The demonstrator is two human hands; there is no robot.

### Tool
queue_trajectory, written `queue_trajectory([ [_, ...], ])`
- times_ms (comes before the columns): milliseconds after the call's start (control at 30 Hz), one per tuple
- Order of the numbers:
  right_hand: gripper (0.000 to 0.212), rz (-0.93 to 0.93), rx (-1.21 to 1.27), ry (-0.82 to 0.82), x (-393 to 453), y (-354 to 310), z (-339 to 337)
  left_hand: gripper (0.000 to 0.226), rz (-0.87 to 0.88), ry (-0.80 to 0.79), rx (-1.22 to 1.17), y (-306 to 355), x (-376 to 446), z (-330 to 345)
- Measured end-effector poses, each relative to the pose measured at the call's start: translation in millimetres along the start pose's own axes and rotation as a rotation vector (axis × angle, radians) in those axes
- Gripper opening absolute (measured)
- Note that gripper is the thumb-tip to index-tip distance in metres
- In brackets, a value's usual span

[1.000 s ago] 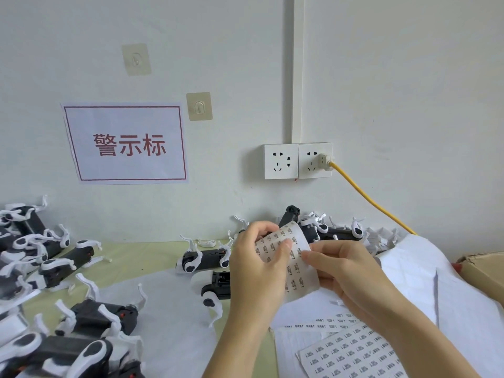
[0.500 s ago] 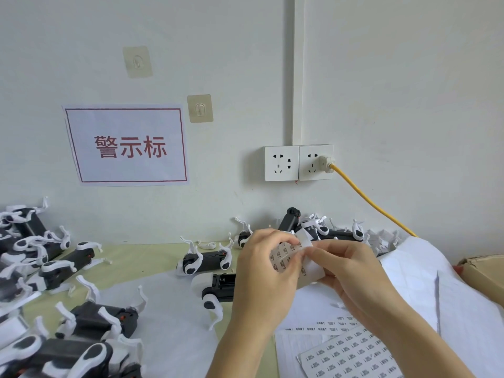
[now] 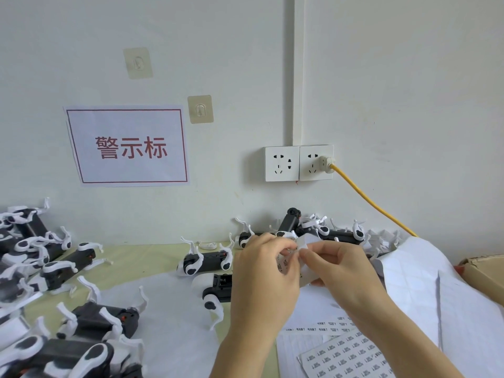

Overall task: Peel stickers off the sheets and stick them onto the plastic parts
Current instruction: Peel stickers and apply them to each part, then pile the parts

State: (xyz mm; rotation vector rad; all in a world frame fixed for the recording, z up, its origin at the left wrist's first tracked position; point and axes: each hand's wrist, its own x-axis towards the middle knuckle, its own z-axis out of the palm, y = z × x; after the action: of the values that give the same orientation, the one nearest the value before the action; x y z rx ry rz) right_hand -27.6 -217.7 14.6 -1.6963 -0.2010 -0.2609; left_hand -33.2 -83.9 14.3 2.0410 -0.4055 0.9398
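My left hand (image 3: 263,271) and my right hand (image 3: 341,268) meet above the table, both pinching a small white sticker sheet (image 3: 306,245) that is bent between them. Most of that sheet is hidden behind the fingers. Just behind the left hand lies a black-and-white plastic part (image 3: 215,291), with another part (image 3: 206,261) beyond it. More sticker sheets (image 3: 349,356) printed with small labels lie flat at the lower right, under my right forearm.
Many black-and-white plastic parts (image 3: 54,268) are piled on the left and along the wall (image 3: 327,230). Peeled white backing sheets (image 3: 425,271) lie on the right beside a cardboard box (image 3: 482,271). A yellow cable (image 3: 371,203) runs from the wall socket (image 3: 316,162).
The sheet, held up and spread a second ago, has been lowered and folded between the hands. My fingers have closed in over it, hiding most of its printed face.
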Motion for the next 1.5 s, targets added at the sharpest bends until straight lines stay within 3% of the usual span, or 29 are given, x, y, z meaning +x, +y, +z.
queue_trajectory([
  [300,0.026,-0.014,-0.085,0.064,-3.5,0.0,7.1,0.015,-0.089,-0.099,-0.012,-3.4,-1.5,1.8],
  [1333,0.016,-0.081,-0.173,0.034,-6.3,-1.2,6.3,0.017,-0.213,-0.065,-0.160,-6.6,0.7,0.4],
  [1500,0.015,-0.050,-0.125,0.055,-5.3,-0.7,4.4,0.020,-0.345,-0.055,-0.296,-5.5,2.4,-0.7],
])
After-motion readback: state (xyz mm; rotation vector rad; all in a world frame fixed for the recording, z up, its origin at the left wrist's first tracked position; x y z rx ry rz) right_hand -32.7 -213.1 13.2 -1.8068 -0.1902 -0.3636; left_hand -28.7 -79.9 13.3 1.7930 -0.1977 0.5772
